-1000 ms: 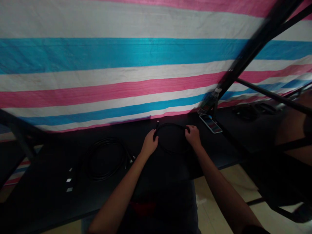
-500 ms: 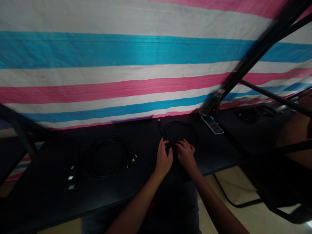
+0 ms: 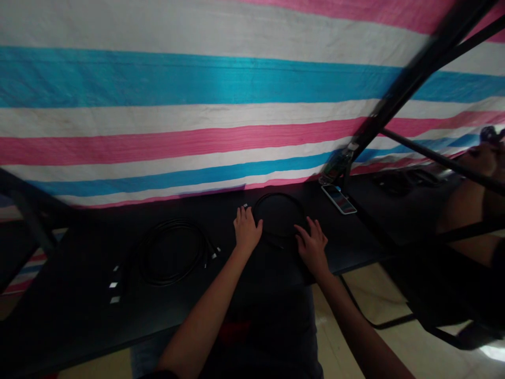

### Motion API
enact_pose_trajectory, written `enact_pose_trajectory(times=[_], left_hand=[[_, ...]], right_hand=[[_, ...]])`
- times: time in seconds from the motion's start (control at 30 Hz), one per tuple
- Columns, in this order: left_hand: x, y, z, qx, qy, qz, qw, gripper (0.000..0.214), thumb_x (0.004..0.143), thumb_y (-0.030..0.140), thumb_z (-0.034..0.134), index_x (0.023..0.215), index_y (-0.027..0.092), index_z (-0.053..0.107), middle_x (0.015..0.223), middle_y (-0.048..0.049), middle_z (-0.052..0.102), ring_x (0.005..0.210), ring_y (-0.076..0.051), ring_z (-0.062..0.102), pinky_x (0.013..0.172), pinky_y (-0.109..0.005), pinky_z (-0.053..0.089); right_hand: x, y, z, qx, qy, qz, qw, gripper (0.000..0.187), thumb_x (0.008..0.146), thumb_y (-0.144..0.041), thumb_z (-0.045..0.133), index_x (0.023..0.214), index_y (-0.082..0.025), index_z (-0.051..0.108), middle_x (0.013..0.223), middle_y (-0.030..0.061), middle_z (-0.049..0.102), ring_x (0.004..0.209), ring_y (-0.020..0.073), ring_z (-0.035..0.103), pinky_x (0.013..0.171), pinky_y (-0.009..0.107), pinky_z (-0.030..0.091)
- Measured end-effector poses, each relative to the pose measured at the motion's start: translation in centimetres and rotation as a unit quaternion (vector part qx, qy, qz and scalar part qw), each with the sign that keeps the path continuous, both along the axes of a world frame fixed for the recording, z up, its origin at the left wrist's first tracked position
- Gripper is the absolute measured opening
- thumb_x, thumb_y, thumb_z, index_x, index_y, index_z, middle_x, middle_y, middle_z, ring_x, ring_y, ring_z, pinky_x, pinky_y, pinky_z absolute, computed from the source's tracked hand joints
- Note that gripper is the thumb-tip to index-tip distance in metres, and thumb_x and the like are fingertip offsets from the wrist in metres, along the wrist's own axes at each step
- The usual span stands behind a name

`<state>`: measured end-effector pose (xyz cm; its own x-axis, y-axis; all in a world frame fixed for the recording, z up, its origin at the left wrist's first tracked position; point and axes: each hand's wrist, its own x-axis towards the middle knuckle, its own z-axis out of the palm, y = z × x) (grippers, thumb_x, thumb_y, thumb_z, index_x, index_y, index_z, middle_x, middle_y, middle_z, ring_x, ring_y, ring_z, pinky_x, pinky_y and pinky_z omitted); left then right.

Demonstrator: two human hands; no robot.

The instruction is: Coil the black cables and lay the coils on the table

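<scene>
A thin black cable (image 3: 280, 194) lies in a single loop on the black tabletop (image 3: 232, 273). My left hand (image 3: 246, 230) rests at the loop's left side, fingers stretched forward and thumb pointing at the cable. Just past those fingertips shows a small pale connector (image 3: 245, 205). On the loop's right side, my right hand (image 3: 312, 246) has its fingers apart, their tips at the cable. The cable's other end lies dark on the table between the hands.
To the left is a thicker coil of black cables (image 3: 173, 223) with pale plugs (image 3: 113, 285). A phone (image 3: 339, 199) and a clear bottle (image 3: 335, 166) sit at the back right, beside a black metal frame (image 3: 390, 110). Striped sheeting (image 3: 221, 79) hangs behind. Another person's arm (image 3: 465, 205) is at far right.
My hands have moved apart, the left one leftward and forward, the right one rightward. The cable between them now lies as a more closed loop. The other person's hand has come up at far right.
</scene>
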<state>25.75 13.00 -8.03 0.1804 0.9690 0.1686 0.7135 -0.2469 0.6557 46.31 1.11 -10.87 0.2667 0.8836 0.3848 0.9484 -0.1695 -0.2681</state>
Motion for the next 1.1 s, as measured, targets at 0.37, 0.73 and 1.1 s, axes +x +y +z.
enact_pose_trajectory(times=[0.37,0.73,1.1], left_hand=[[1.6,-1.4,0.4,0.037,0.075,-0.024,0.996,0.056,0.095,0.028,0.055,0.145,0.006,0.047,0.158,-0.0299,0.038,0.151,-0.039,0.029,0.119,-0.054,0.028],[-1.0,-8.4,0.3,0.024,0.055,-0.067,0.996,0.058,0.092,0.028,0.062,0.148,0.016,0.051,0.169,-0.0233,0.012,0.153,-0.051,0.012,0.118,-0.065,0.028],[-1.4,-2.6,-0.1,0.096,0.179,-0.202,0.958,0.019,0.097,0.022,0.058,0.114,0.017,0.067,0.154,-0.0226,0.047,0.145,-0.039,0.042,0.113,-0.058,0.042]], right_hand=[[0.8,8.2,-0.7,-0.013,0.147,-0.060,0.987,0.062,0.091,-0.021,0.044,0.149,0.000,0.044,0.149,0.0294,0.050,0.139,0.0379,0.049,0.111,0.056,0.039],[4.9,10.0,1.8,0.075,0.217,0.015,0.973,0.049,0.093,-0.026,0.042,0.132,-0.003,0.063,0.143,0.0260,0.057,0.132,0.0314,0.056,0.101,0.045,0.053],[3.7,-0.6,-1.8,0.068,0.133,0.146,0.978,0.030,0.097,-0.031,0.051,0.109,-0.025,0.077,0.133,0.0156,0.058,0.116,0.0316,0.061,0.097,0.054,0.054]])
